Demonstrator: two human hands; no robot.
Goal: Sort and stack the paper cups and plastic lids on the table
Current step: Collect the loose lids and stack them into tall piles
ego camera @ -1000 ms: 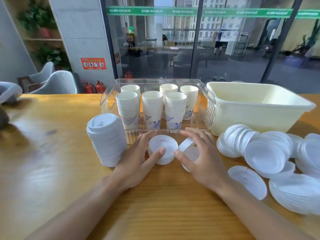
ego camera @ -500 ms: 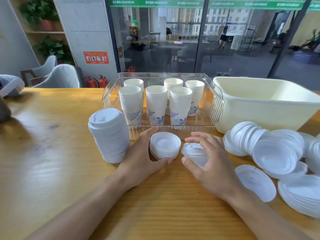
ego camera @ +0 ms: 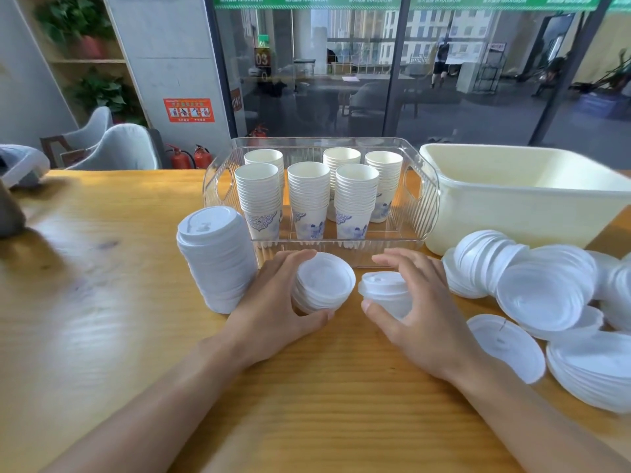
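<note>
My left hand (ego camera: 273,308) wraps around a short stack of white plastic lids (ego camera: 324,285) lying hollow side up on the wooden table (ego camera: 102,302). Just to its right, my right hand (ego camera: 420,312) grips a second small stack of lids (ego camera: 386,290), dome side up. A tall upright stack of lids (ego camera: 216,257) stands to the left of my left hand. Loose and nested lids (ego camera: 546,295) lie scattered at the right. Several stacks of paper cups (ego camera: 309,199) stand in a clear plastic bin (ego camera: 423,199) behind my hands.
A cream plastic tub (ego camera: 532,199) sits at the back right, beside the clear bin. A single flat lid (ego camera: 505,346) lies close to my right wrist. A grey object (ego camera: 13,199) rests at the table's far left edge. Chairs and a glass wall stand beyond the table.
My right hand has turned its lid stack from tilted on edge to dome side up and drawn it slightly apart from the left stack. The left hand has kept its hold.
</note>
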